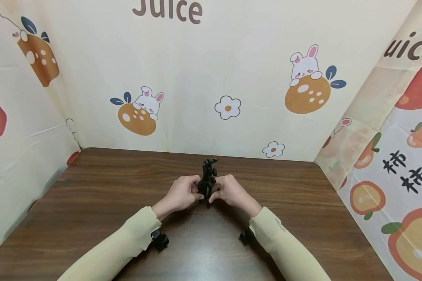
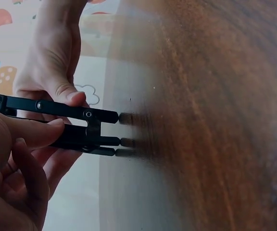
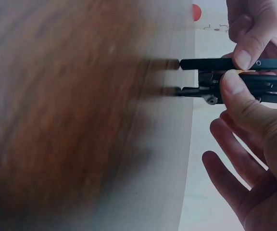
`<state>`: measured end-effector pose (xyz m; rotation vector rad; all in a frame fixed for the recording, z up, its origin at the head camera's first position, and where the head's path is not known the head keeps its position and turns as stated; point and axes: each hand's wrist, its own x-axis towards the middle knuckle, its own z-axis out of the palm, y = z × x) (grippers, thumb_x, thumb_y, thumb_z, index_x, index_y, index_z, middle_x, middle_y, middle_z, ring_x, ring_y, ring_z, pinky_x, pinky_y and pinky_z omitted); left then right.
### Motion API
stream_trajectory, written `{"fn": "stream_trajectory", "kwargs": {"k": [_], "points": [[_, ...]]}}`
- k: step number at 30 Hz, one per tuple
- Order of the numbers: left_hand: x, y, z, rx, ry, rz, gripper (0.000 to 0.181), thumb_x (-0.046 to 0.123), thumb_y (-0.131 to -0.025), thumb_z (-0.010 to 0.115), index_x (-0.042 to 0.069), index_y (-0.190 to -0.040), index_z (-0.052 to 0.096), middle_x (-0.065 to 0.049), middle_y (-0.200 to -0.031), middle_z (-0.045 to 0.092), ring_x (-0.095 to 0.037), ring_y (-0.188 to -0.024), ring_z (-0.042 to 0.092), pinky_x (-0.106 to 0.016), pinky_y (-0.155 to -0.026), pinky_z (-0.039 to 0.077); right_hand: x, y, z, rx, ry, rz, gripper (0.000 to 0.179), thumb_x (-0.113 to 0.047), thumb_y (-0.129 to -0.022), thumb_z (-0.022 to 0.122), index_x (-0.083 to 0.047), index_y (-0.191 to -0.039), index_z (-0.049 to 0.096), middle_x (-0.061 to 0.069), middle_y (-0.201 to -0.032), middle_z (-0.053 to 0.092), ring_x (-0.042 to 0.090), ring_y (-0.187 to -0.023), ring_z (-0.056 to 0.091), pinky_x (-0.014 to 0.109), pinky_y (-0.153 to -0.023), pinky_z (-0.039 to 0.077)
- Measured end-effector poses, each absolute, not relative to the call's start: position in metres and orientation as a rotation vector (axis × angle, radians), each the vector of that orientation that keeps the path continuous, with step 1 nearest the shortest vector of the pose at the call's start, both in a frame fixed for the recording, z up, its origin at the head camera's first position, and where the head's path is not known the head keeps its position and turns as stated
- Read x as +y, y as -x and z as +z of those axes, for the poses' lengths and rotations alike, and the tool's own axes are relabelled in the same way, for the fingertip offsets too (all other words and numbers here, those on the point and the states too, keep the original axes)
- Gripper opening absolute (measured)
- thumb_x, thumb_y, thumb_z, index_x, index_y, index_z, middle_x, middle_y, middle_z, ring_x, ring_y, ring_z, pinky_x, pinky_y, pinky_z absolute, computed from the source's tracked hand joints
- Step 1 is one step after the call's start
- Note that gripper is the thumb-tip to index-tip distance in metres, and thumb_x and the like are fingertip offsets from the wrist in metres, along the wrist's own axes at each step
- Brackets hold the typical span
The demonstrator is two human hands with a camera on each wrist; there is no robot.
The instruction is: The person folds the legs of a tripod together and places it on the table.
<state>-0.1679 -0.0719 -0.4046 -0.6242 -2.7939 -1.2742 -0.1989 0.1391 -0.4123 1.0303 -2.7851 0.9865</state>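
Observation:
A small black tripod (image 1: pixel 207 175) stands upright near the middle of the table, its legs close together. On one side, my left hand (image 1: pixel 186 192) pinches a leg between thumb and fingers. Opposite it, my right hand (image 1: pixel 231 191) grips the tripod, with the thumb (image 3: pixel 234 83) lying along the legs. Seen from the left wrist, the leg tips (image 2: pixel 110 117) meet their reflections at the tabletop. Some right fingers (image 3: pixel 225 178) are spread away from the tripod in the right wrist view. Knobs show on the tripod's upper part in the head view.
The brown wooden table (image 1: pixel 126 171) reaches back to a printed curtain (image 1: pixel 197 70) with fruit and rabbits. More printed cloth (image 1: pixel 379 175) hangs along the right side and the left. Black wrist cameras (image 1: pixel 160 239) sit below both sleeves.

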Motion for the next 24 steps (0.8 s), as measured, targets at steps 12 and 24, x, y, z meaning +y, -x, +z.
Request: {"fn": "stream_trajectory", "kwargs": {"k": [12,24], "points": [[-0.075,0.173,-0.407,-2.778,0.724,-1.462,0.023,0.005,-0.080,0.082,0.014,-0.083,0.061,0.007,-0.072,0.067,-0.010,-0.066,0.064,-0.034,-0.066,0.051,0.142,0.204,-0.412,-2.880,-0.969,1.142,0.042,-0.022,-0.065,0.094,-0.015,-0.102,0.076,-0.006,-0.094,0.074,0.014,-0.091,0.069,0.032,-0.077,0.053],[-0.076,0.176,-0.415,-2.750,0.681,-1.704,0.023,0.003,-0.081,0.081,0.009,-0.093,0.064,0.000,-0.083,0.068,-0.016,-0.076,0.064,-0.034,-0.064,0.052,0.157,0.200,-0.398,-2.837,-0.951,1.457,0.048,-0.016,-0.075,0.089,-0.014,-0.119,0.069,0.001,-0.110,0.071,0.023,-0.104,0.068,0.037,-0.088,0.054]]}}
